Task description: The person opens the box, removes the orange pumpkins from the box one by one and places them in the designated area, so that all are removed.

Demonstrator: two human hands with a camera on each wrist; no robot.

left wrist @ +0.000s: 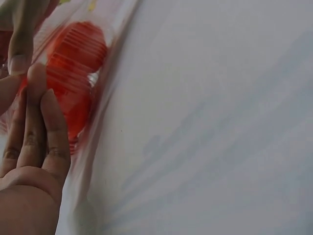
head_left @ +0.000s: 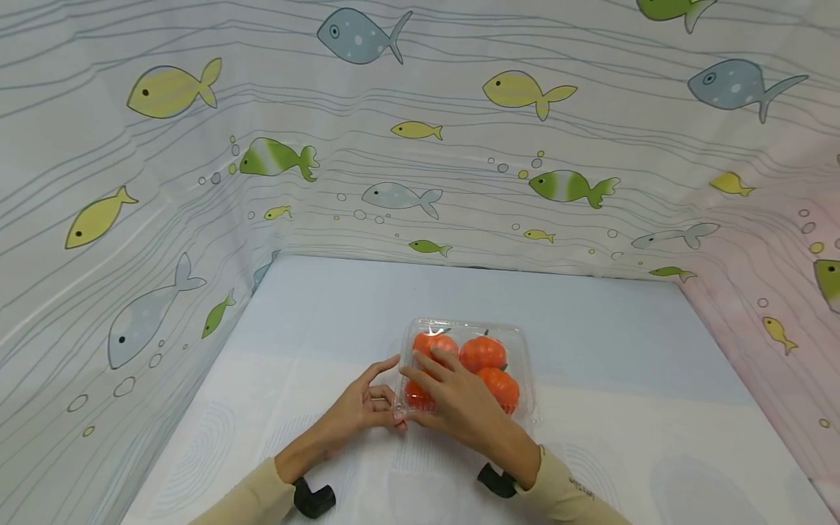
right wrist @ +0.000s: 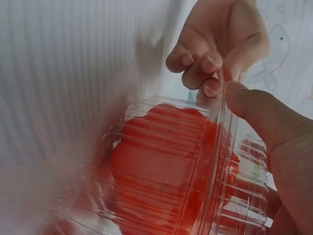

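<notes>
A clear plastic clamshell box point(head_left: 522, 357) sits on the table with its lid down over several orange-red, lobed fruits point(head_left: 483, 354) with green stems; their exact kind is unclear. At its front left corner, the left hand point(head_left: 357, 408) pinches the rim point(right wrist: 218, 142) between thumb and fingers, some of them curled. Across the lid's left part lies the right hand point(head_left: 459, 401), its fingers bent over the top and its thumb point(right wrist: 254, 105) on the same corner of the rim. Part of the fruit is hidden beneath this hand. The left wrist view shows both hands point(left wrist: 34, 132) meeting at the box's edge.
A pale cloth point(head_left: 630, 437) covers the table. Fish-patterned curtains point(head_left: 420, 160) stand at the back and both sides. Black straps or mounts point(head_left: 313, 499) sit at both wrists, below beige sleeves point(head_left: 252, 492).
</notes>
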